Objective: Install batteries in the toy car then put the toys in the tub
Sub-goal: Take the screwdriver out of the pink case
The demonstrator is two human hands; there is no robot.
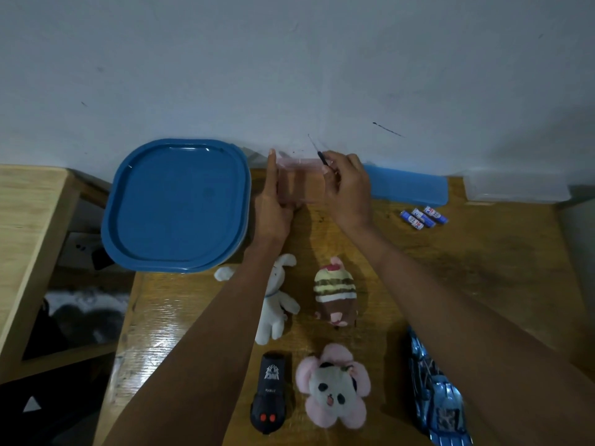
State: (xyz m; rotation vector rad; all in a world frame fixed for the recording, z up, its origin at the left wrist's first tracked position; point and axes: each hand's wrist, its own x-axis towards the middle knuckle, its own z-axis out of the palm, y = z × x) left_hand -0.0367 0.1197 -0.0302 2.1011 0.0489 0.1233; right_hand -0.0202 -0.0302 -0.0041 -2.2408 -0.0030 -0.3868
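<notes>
On my feed I see two bare forearms, uncovered from the bottom edge of the view up to the wrists. No sleeve cuffs show. My left hand [273, 204] and right hand [349, 191] are bare, fingers uncovered, nails short, with bare wrists.
</notes>
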